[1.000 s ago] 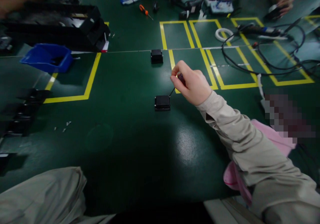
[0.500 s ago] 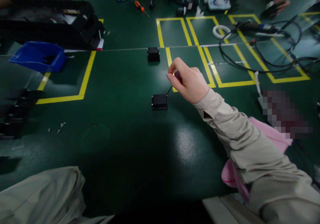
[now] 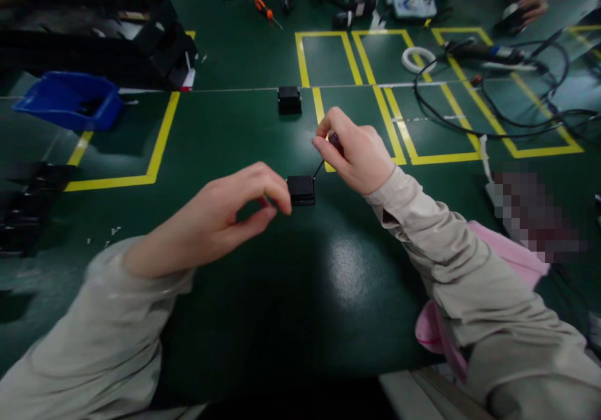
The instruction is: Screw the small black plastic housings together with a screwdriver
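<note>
A small black box [image 3: 301,188] lies on the green table in the middle of the view. My right hand [image 3: 354,151] is closed around the dark handle of a screwdriver [image 3: 319,169], whose thin shaft slants down to the box's right edge. At the box's left side is my left hand [image 3: 235,210], fingers bent and thumb apart from them, with nothing seen in it. Its fingertips overlap the box's left edge; whether they touch it I cannot tell. Farther back sits a second black box [image 3: 290,99].
Left are a blue bin [image 3: 70,102], several small screws [image 3: 113,235] and black parts [image 3: 28,201]. At the back lie an orange screwdriver [image 3: 265,10] and a white tape roll [image 3: 418,60]. A black cable [image 3: 422,107] loops at right, near pink cloth [image 3: 509,251]. Another person's hand [image 3: 533,8] is at back right.
My left hand has come in from the lower left to the left side of the near box. My right hand and the screwdriver stay almost where they were.
</note>
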{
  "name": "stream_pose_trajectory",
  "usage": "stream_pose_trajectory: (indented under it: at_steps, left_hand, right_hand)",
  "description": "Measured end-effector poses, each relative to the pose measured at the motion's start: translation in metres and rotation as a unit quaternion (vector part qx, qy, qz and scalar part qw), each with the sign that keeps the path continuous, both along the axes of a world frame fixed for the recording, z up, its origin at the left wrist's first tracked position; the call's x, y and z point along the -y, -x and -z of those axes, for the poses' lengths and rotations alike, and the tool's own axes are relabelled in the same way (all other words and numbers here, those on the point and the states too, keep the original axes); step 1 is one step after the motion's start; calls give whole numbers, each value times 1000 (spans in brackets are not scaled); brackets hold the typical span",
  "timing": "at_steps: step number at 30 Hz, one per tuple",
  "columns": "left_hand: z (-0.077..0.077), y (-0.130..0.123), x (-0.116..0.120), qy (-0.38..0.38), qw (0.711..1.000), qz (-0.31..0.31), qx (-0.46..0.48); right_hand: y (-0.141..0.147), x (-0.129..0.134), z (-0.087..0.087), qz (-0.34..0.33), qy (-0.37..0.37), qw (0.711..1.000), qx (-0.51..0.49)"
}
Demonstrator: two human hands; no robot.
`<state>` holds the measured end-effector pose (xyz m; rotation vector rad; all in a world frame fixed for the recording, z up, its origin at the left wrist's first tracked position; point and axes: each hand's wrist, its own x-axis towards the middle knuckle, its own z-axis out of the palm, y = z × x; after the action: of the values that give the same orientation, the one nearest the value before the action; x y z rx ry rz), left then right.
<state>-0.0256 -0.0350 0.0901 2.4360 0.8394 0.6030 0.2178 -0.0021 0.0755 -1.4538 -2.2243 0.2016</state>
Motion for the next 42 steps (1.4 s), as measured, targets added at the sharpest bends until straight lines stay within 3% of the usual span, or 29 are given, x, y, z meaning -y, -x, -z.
stream_pose_trajectory:
  at_steps: [6, 9, 22, 42]
  left_hand:
    - [58, -21, -30, 17, 998, -42, -54]
    - [72, -25, -33, 22, 996, -56, -65]
    - [78, -23, -36, 34, 998, -52, -29]
    - [81, -22, -36, 42, 998, -45, -14]
  right_hand:
    - [2, 3, -5, -3, 26, 1000, -2]
    - [3, 3, -7, 5, 20, 1000, 16]
    - [5, 8, -11, 51, -21, 992, 112]
    - [3, 7, -8, 22, -11, 998, 61]
